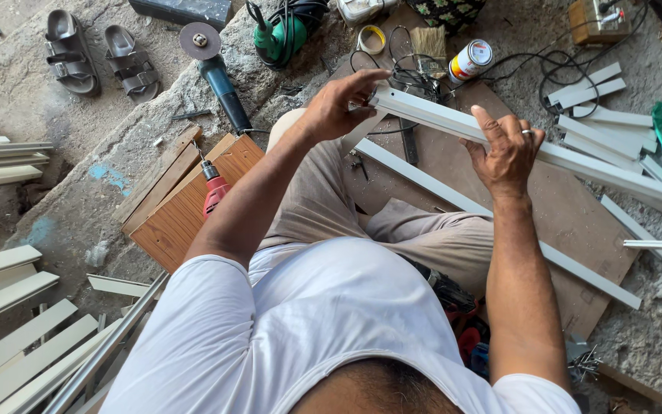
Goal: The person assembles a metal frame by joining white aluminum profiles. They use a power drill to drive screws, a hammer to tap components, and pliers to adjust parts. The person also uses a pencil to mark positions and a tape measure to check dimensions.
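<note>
I sit on the ground and hold a long white metal profile (430, 113) across my knees. My left hand (340, 103) grips its near end, fingers curled over the tip. My right hand (506, 149) clasps the profile further along, with a ring on one finger. The profile runs on to the right past my right hand. A second white profile (499, 222) lies on a brown board (576, 222) under my legs.
An angle grinder (212, 65) and a green power tool (277, 34) lie ahead. A red drill (214, 192) rests on a wooden panel (185, 207). A spray can (470, 60), cables, sandals (97, 57), cut white strips (599, 123) and stacked profiles (9, 337) surround me.
</note>
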A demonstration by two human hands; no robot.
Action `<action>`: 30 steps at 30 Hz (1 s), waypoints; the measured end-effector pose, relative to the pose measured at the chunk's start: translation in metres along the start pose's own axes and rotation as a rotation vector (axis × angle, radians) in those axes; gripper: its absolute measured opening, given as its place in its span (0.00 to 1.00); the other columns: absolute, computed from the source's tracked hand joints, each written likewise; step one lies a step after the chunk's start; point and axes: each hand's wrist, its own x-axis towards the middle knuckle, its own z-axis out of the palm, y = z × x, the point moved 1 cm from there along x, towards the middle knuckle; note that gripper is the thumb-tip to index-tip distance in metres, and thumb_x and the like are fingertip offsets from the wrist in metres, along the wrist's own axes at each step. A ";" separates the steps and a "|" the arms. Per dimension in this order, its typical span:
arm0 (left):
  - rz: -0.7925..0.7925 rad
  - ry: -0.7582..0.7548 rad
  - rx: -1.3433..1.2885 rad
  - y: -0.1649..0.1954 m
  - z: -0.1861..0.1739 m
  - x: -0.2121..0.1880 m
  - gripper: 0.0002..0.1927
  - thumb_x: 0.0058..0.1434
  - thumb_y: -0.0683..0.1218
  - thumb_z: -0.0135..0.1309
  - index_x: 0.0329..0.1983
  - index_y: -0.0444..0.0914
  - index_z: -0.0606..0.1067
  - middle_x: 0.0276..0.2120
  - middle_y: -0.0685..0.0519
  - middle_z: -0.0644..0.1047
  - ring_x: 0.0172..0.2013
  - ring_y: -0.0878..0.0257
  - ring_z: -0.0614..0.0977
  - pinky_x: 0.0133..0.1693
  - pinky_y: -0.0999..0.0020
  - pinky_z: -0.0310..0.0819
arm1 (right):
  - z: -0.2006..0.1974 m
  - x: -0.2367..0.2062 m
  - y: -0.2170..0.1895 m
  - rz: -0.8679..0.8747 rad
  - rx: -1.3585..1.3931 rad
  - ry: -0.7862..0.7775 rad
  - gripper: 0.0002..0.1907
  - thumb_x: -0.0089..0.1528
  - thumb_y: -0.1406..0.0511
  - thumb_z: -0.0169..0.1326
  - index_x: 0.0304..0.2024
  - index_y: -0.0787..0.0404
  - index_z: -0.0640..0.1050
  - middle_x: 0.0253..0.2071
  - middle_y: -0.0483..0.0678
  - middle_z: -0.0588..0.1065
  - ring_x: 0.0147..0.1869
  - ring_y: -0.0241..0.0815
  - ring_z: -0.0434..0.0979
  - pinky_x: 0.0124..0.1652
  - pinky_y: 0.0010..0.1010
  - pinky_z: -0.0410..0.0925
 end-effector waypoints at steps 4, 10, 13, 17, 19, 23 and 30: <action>0.136 -0.082 0.322 0.027 -0.010 0.012 0.30 0.62 0.41 0.65 0.67 0.47 0.71 0.50 0.51 0.81 0.47 0.56 0.85 0.48 0.62 0.83 | 0.000 -0.003 0.003 -0.019 -0.025 -0.005 0.28 0.74 0.38 0.53 0.68 0.41 0.76 0.38 0.42 0.68 0.47 0.43 0.70 0.52 0.42 0.57; 0.207 -0.077 0.319 0.036 -0.015 0.020 0.26 0.61 0.41 0.64 0.63 0.47 0.75 0.49 0.51 0.82 0.45 0.56 0.86 0.46 0.64 0.85 | 0.008 -0.006 0.003 -0.027 -0.067 0.081 0.30 0.72 0.39 0.55 0.71 0.41 0.77 0.36 0.42 0.69 0.42 0.42 0.68 0.48 0.41 0.57; 0.202 -0.083 0.343 0.032 -0.011 0.018 0.26 0.63 0.41 0.65 0.64 0.46 0.75 0.47 0.50 0.82 0.43 0.57 0.86 0.43 0.65 0.85 | 0.007 -0.009 0.002 -0.013 -0.055 0.064 0.29 0.73 0.38 0.55 0.69 0.40 0.77 0.37 0.42 0.69 0.43 0.42 0.68 0.49 0.40 0.57; 0.189 -0.052 0.441 0.029 -0.005 0.014 0.25 0.64 0.43 0.66 0.64 0.47 0.75 0.42 0.50 0.81 0.39 0.58 0.86 0.42 0.65 0.85 | 0.002 -0.009 0.001 -0.043 -0.034 0.073 0.29 0.74 0.39 0.51 0.67 0.45 0.77 0.37 0.43 0.70 0.44 0.43 0.68 0.50 0.41 0.57; 0.190 -0.032 0.469 0.029 -0.003 0.011 0.26 0.63 0.44 0.67 0.64 0.48 0.76 0.42 0.51 0.80 0.39 0.58 0.86 0.42 0.64 0.84 | 0.002 -0.006 0.000 -0.021 -0.047 0.047 0.31 0.74 0.35 0.50 0.66 0.46 0.78 0.37 0.44 0.70 0.42 0.43 0.68 0.48 0.42 0.57; 0.167 -0.042 0.481 0.030 -0.004 0.013 0.26 0.62 0.45 0.67 0.64 0.50 0.76 0.42 0.52 0.80 0.39 0.59 0.85 0.42 0.63 0.84 | 0.011 0.008 -0.016 -0.060 -0.058 0.046 0.37 0.71 0.34 0.43 0.68 0.49 0.75 0.38 0.45 0.72 0.43 0.44 0.71 0.49 0.45 0.59; 0.171 -0.044 0.472 0.036 -0.002 0.017 0.29 0.64 0.45 0.66 0.68 0.50 0.72 0.43 0.52 0.79 0.40 0.57 0.84 0.43 0.61 0.83 | 0.041 0.061 -0.082 -0.146 0.122 -0.010 0.33 0.68 0.43 0.54 0.67 0.54 0.73 0.42 0.48 0.76 0.44 0.45 0.75 0.45 0.43 0.64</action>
